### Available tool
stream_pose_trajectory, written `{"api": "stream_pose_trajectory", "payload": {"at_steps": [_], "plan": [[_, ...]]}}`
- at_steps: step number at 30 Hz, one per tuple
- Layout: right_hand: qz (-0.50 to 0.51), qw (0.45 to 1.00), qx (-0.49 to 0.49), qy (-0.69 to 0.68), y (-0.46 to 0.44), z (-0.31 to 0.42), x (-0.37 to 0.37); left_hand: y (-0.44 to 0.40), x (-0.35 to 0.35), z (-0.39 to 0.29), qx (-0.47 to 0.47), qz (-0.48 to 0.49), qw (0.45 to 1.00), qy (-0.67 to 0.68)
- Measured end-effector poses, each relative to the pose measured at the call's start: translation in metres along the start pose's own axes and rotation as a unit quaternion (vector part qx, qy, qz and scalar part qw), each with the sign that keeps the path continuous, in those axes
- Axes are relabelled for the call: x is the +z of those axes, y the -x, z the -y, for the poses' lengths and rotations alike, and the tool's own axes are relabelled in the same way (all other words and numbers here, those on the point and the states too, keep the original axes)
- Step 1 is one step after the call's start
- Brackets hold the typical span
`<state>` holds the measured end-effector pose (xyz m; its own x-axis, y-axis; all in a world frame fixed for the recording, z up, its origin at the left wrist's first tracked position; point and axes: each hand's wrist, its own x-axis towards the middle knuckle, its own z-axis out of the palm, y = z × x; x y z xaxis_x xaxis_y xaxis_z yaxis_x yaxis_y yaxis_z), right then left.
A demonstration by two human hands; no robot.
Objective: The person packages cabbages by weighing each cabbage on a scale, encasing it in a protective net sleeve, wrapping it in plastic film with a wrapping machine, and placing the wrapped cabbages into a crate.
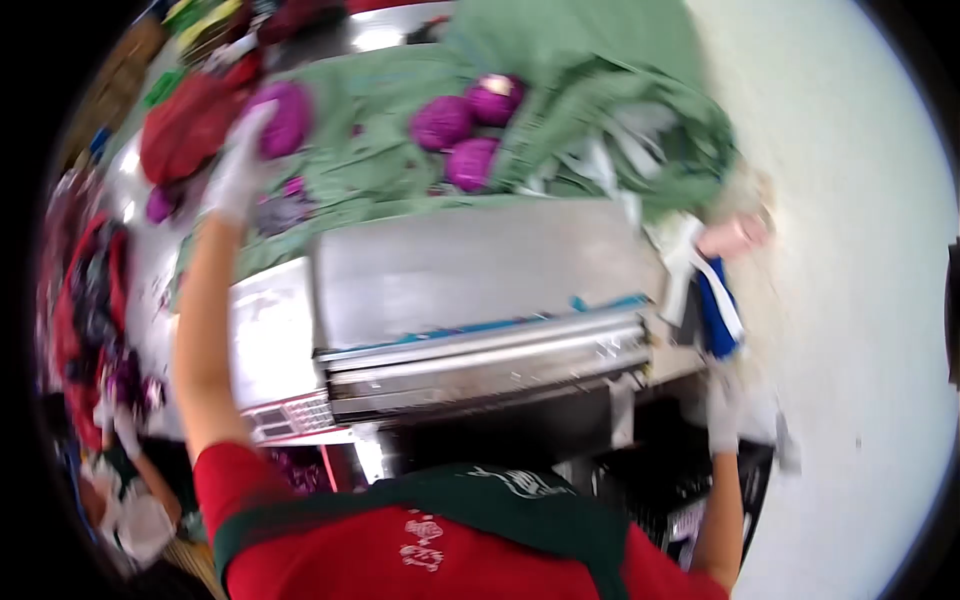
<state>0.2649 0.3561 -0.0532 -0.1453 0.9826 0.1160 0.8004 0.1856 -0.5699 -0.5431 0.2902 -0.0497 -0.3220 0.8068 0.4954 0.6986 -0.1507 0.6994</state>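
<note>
My left hand [242, 160], in a white glove, reaches out to the back left. Its fingers are against the left side of a purple cabbage [287, 118] and look closed on it, though blurred. Three more purple cabbages, one of them in front [470, 164], rest on the green cloth [370, 100]. My right hand [722, 410], also gloved, is low at the right, just below a blue object [717, 310] with white strips beside it. Its fingers are too smeared to read. Between my arms stands a metal wrapping machine [480, 265] with a blue strip along its front.
A scale with a keypad [290, 415] adjoins the machine on the left. Red bags [190, 125] lie at the back left. A black crate [650, 490] stands below at the right, beside a pale wall [850, 300]. Another person's gloved hands [120, 425] are at the far left.
</note>
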Motion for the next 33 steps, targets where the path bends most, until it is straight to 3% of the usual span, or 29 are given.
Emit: {"api": "stream_pose_trajectory", "payload": {"at_steps": [1, 2, 3, 5, 6, 8, 9, 11, 12, 15, 16, 17, 18, 19, 20, 21, 22, 23, 24, 26, 28, 30, 31, 32, 33], "plan": [[0.013, 0.998, -0.044, 0.043, -0.024, 0.008, 0.01, -0.002, -0.027, -0.029, -0.165, 0.013, 0.97, 0.18], [0.026, 0.997, -0.069, 0.006, -0.05, -0.014, 0.024, -0.004, -0.054, -0.059, -0.31, -0.018, 0.902, 0.3], [0.013, 0.995, -0.079, 0.052, -0.073, -0.015, 0.035, 0.02, -0.06, -0.082, -0.255, -0.087, 0.946, 0.18], [-0.019, 0.977, -0.148, 0.154, -0.116, -0.031, 0.054, 0.068, -0.127, 0.0, -0.161, 0.047, 0.986, -0.015], [-0.013, 0.95, -0.184, 0.253, -0.135, -0.037, 0.063, 0.097, -0.129, -0.024, -0.126, 0.073, 0.982, -0.122], [0.019, 0.909, -0.272, 0.315, -0.162, -0.043, 0.081, 0.151, -0.116, -0.062, -0.182, 0.141, 0.944, -0.235], [0.015, 0.911, -0.272, 0.31, -0.171, -0.048, 0.089, 0.181, -0.123, -0.043, -0.256, 0.168, 0.933, -0.188], [0.029, 0.79, -0.436, 0.43, -0.187, -0.051, 0.109, 0.204, -0.1, -0.082, -0.32, 0.18, 0.899, -0.24], [0.023, 0.79, -0.444, 0.421, -0.192, -0.055, 0.119, 0.208, -0.086, -0.105, -0.366, 0.164, 0.892, -0.209], [0.11, 0.801, -0.435, 0.397, -0.208, -0.048, 0.134, 0.232, -0.08, -0.092, -0.292, 0.142, 0.922, -0.21], [0.023, 0.802, -0.462, 0.378, -0.221, -0.057, 0.144, 0.235, -0.079, -0.088, -0.255, 0.136, 0.926, -0.244], [0.172, 0.81, -0.317, 0.462, -0.225, -0.023, 0.135, 0.234, -0.075, -0.096, -0.244, 0.124, 0.93, -0.246], [0.023, 0.813, -0.473, 0.338, -0.248, -0.041, 0.141, 0.231, -0.066, -0.115, -0.213, 0.107, 0.932, -0.274], [-0.036, 0.815, -0.502, 0.287, -0.221, 0.019, 0.101, 0.229, -0.063, -0.122, -0.183, 0.099, 0.924, -0.32], [0.041, 0.836, -0.342, 0.427, -0.204, 0.074, 0.074, 0.224, -0.059, -0.141, -0.207, 0.091, 0.915, -0.334], [0.019, 0.913, -0.301, 0.274, -0.205, 0.076, 0.062, 0.223, -0.059, -0.148, -0.251, 0.075, 0.901, -0.346], [-0.04, 0.861, -0.452, 0.23, -0.228, 0.052, 0.061, 0.235, -0.06, -0.131, -0.211, 0.025, 0.915, -0.342], [-0.133, 0.894, -0.398, 0.154, -0.198, 0.085, 0.042, 0.242, -0.058, -0.125, -0.248, -0.015, 0.927, -0.281], [-0.075, 0.967, -0.242, -0.032, -0.171, 0.117, 0.025, 0.248, -0.058, -0.118, -0.247, -0.048, 0.94, -0.229], [0.044, 0.933, -0.174, -0.313, -0.135, 0.144, 0.015, 0.261, -0.054, -0.118, -0.27, -0.119, 0.926, -0.236], [0.123, 0.889, -0.158, -0.412, -0.078, 0.188, 0.012, 0.267, -0.049, -0.121, -0.301, -0.178, 0.912, -0.216], [0.182, 0.919, -0.285, -0.202, -0.067, 0.165, 0.034, 0.279, -0.047, -0.109, -0.288, -0.216, 0.902, -0.238], [0.266, 0.901, -0.256, -0.229, -0.05, 0.181, 0.032, 0.275, -0.039, -0.127, -0.317, -0.241, 0.833, -0.384], [0.346, 0.875, -0.226, -0.252, -0.025, 0.203, 0.032, 0.272, -0.028, -0.146, -0.27, -0.278, 0.778, -0.495], [0.343, 0.873, -0.249, -0.241, -0.007, 0.219, 0.035, 0.266, -0.019, -0.164, -0.213, -0.326, 0.848, -0.359]]}}
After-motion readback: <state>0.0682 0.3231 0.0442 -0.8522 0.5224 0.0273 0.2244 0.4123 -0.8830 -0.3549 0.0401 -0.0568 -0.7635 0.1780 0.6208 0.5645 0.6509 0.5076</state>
